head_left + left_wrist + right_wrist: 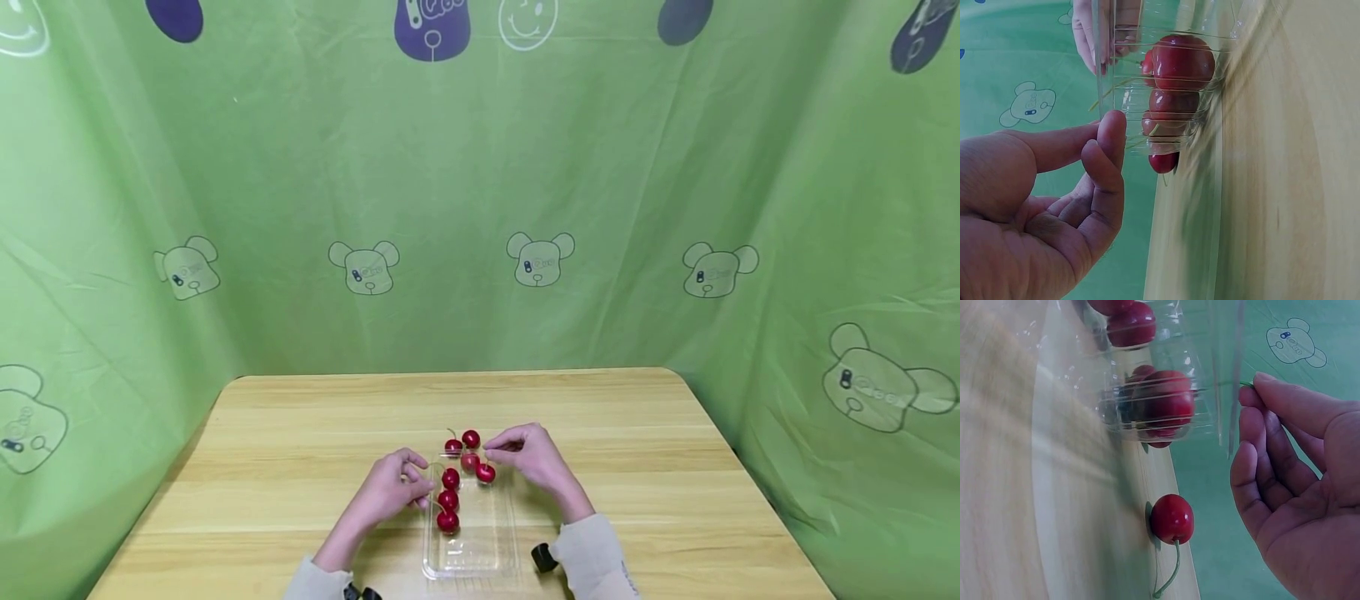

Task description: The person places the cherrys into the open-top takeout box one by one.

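Head view: both hands were brought in to the clear plastic box point(480, 542), one at either side! By the left hand point(392, 486), thumb and forefinger were drawn together at the left rim, the other fingers bent; whether the rim or a stem was pinched there could not be told. And across, at the far right corner, a green stem point(1246, 383) was pinched between thumb and forefinger by the right hand point(528, 455), its other end hard to follow through the plastic.

Five red cherries were contained in the box, which was set flat. Down its left side, three cherries point(447, 500) were lined up, and from that row a thin stem point(1094, 106) was laid out over the rim. Near the right fingertips, two more cherries point(486, 473) were bunched at the far end.

Just past the box, two loose cherries point(470, 438) were placed on the wooden table point(315, 433); one, caught by the right wrist view, was shown with its stem curved away. Farther out, both forearms were covered by pale sleeves point(592, 554), and all was backed by a green curtain point(450, 167), printed with bear heads.
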{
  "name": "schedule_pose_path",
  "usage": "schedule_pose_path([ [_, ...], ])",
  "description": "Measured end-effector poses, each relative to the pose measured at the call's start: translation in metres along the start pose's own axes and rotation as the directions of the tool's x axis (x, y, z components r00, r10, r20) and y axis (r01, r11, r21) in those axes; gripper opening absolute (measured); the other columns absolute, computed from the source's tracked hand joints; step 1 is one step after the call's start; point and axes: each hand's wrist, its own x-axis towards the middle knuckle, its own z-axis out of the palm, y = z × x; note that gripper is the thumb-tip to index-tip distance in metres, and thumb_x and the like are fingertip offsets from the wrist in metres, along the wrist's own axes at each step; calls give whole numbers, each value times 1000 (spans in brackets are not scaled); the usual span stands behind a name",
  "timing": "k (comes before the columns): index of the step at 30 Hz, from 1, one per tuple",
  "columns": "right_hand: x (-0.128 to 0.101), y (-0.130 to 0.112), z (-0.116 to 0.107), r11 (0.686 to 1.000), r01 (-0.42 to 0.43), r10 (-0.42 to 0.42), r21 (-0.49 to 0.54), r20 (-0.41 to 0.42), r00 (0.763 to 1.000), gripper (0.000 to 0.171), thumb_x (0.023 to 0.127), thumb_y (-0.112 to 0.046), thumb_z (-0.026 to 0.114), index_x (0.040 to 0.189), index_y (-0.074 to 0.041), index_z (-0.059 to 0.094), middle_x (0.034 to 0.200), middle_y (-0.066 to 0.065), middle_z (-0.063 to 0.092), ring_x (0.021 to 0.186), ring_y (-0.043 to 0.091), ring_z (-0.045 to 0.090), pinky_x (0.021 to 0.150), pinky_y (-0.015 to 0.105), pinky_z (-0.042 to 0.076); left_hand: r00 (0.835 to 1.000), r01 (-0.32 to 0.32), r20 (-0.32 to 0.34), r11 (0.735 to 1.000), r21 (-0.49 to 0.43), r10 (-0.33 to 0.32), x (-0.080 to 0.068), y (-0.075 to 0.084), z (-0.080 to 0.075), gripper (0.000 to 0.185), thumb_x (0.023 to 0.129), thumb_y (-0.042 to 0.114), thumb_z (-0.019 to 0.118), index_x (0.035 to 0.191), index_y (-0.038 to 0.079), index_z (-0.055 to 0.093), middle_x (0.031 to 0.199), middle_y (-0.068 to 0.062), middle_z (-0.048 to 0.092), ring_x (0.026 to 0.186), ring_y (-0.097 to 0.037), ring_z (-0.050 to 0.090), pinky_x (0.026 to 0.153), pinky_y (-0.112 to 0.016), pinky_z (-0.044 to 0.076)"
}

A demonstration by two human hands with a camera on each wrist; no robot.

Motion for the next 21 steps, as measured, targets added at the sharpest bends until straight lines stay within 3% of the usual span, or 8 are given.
schedule_pose_path([
  [11,3,2,1,999,12,-12,-35,-8,1000,13,86,-8,82,99,-10,81,96,6,78,83,14,69,75,24,59,1000,-7,-4,1000,3,7,3,0,0,39,92,5,74,123,-10,56,90,-11,69,68,-18,70,65,-36,64],
  [21,0,6,2,999,2,-3,-44,-7,1000,18,86,-10,82,103,-4,79,94,4,77,82,14,68,74,22,59,1000,-4,8,1000,-7,4,-1,-1,2,43,92,6,74,125,-12,55,91,-13,70,69,-19,70,65,-35,64],
])
